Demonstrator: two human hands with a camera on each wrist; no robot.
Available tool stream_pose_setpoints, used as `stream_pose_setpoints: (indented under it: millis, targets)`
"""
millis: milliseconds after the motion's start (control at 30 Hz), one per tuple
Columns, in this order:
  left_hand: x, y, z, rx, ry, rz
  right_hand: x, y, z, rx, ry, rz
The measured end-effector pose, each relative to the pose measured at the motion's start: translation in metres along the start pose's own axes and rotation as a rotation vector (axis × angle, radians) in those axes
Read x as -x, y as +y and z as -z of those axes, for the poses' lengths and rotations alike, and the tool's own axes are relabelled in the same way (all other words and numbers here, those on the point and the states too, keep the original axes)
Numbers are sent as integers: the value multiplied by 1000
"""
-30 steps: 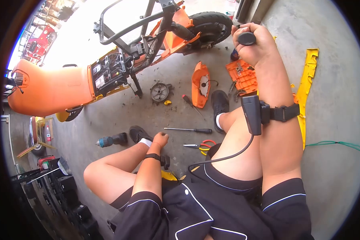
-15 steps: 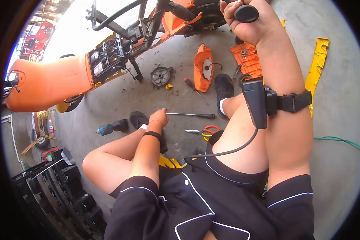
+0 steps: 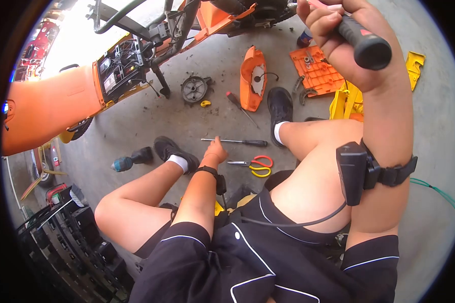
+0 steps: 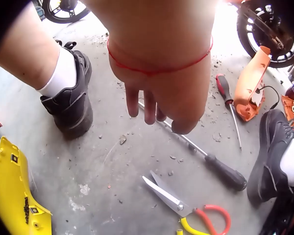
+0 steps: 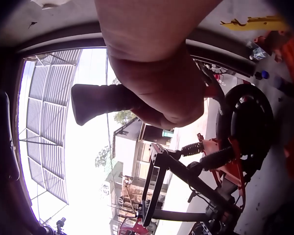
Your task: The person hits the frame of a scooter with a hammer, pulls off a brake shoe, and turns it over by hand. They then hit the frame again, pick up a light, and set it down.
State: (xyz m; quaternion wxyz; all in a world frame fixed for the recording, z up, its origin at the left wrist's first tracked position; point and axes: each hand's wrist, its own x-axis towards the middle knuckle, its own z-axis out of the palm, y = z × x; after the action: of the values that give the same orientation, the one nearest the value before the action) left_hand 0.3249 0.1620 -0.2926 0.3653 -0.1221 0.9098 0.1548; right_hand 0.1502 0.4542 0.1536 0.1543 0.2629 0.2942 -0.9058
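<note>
My right hand, raised at the upper right of the head view, grips a tool with a thick black rubber handle. A reddish part shows by the fingers; its far end is hidden. In the right wrist view the flared handle butt sticks out to the left of the fist. My left hand is low over the floor, fingers hanging loosely in the left wrist view. It overlaps the shaft of a long black-handled screwdriver. Scissors with red and yellow handles lie nearby.
A partly stripped orange motorbike stands at the left and back. On the floor are a drill, a round metal hub, a red-handled screwdriver, orange panels, and yellow panels. Black plastic parts sit lower left.
My right hand has moved right and closer to the head camera, and its tool has tilted so the handle's side shows. My left hand has shifted right and forward over the long screwdriver.
</note>
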Motion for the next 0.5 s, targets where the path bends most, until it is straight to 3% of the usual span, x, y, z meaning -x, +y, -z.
stream_pose_setpoints:
  millis: [200, 267, 333, 400, 467, 500]
  targets:
    - [-18, 10, -8, -205, -95, -89, -9, 2, 2, 86, 38, 85]
    - [-26, 13, -11, -281, -72, -153, -21, -12, 14, 100, -46, 4]
    - [-31, 12, -16, -366, -50, -212, -24, -14, 17, 8, -222, -193]
    - [-38, 11, -21, -466, 20, -316, -22, -14, 11, 21, -189, -255]
    - [-43, 12, -20, -485, 11, -362, -18, -4, 2, 77, -114, -190]
    - [-46, 11, -20, -508, 8, -411, -27, 15, 16, -146, -406, -200]
